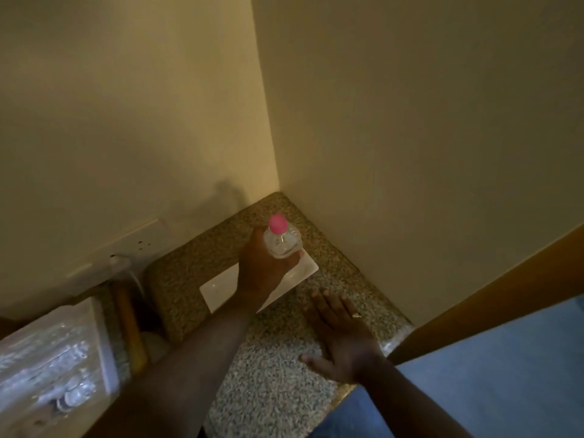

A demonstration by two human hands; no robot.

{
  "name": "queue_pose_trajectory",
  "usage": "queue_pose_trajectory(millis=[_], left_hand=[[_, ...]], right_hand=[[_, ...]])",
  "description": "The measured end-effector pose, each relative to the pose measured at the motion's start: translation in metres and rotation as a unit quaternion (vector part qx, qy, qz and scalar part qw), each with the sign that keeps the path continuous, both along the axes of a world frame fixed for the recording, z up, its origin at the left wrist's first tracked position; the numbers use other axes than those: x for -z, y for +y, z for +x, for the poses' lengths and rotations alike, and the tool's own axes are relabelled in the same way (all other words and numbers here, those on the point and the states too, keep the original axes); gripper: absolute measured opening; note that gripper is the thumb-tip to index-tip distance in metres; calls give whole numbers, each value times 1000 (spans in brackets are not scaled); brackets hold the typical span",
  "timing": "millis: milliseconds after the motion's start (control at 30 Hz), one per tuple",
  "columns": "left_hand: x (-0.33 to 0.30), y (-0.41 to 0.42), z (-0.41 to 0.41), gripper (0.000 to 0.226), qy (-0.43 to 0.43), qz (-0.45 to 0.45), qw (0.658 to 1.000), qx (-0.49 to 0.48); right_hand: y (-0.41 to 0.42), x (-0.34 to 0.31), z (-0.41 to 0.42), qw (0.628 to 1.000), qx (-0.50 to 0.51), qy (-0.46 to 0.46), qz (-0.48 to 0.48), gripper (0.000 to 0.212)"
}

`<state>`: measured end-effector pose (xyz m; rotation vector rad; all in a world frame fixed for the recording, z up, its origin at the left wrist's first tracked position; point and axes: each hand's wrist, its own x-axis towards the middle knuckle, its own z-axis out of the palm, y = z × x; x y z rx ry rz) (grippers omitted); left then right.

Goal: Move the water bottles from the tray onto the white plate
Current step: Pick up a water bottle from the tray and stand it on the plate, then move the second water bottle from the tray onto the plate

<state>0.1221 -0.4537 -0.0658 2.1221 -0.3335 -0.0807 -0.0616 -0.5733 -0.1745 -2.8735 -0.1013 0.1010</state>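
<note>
While the left hand (pixel 265 267) grips one clear plastic water bottle with a pink cap (pixel 282 240) over the flat white rectangular plate (pixel 218 290) at centre frame, the placing is not yet done.

One bottle and one plate show; the tray is hard to make out. Released tilted, the bottle could topple onto the speckled stone bench (pixel 275 368). The right hand (pixel 343 339) lies flat, fingers spread, holding nothing.

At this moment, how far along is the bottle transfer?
No bottle visibly stands on the white plate yet. In hand: the left hand grips a pink-capped bottle above the plate. The right hand lies flat on the counter. Left: setting it down; the tray isn't clearly identifiable.
</note>
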Motion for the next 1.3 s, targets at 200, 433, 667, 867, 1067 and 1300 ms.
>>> queue_pose_trajectory(millis=[200, 433, 667, 867, 1067, 1300], left_hand=[[6, -8, 3, 76, -4, -5, 1000, -4], [-6, 0, 0, 95, 39, -22, 999, 23], [-11, 44, -9, 88, 36, 17, 999, 27], [-13, 164, -39, 77, -23, 166, 986, 14], [-12, 326, -96, 78, -111, 317, 942, -15], [-9, 439, -124, 84, -36, 395, 913, -99]], right_hand=[[-1, 3, 1, 1000, 2, 19, -9, 95], [-1, -1, 0, 1000, -1, 15, -18, 95], [2, -7, 0, 999, 0, 35, -34, 95], [61, -7, 3, 993, -107, 44, -24, 91], [132, -10, 8, 989, -146, 13, 10, 91], [149, -8, 8, 989, -145, -6, -13, 91]])
